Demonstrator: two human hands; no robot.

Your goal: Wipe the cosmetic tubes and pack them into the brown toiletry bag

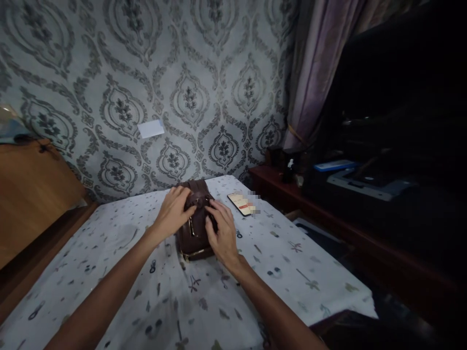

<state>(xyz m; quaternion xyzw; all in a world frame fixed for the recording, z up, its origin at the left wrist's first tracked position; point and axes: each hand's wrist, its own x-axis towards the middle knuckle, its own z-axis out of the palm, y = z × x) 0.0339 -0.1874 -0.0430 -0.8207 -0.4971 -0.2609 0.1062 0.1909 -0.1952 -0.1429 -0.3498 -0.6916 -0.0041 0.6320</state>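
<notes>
A small dark brown leather bag (200,237) with gold-toned zips lies on the patterned white bedsheet. My left hand (172,208) is at its upper left side, fingers bent over the edge and thumb reaching towards the middle, closed on the bag. On the opposite side, my right hand (223,232) has its fingers stretched out and apart, their tips at the bag's upper front. A short vertical zip shows on the front between both hands, and another zip runs along the near edge. The parts of the bag beneath my fingers are hidden.
A phone (239,203) with a lit screen lies right of the bag. Patterned wallpaper (189,97) rises behind the bed. To the left stands a wooden board (32,189); to the right, a dark red shelf (268,180) carries a small bottle (289,171).
</notes>
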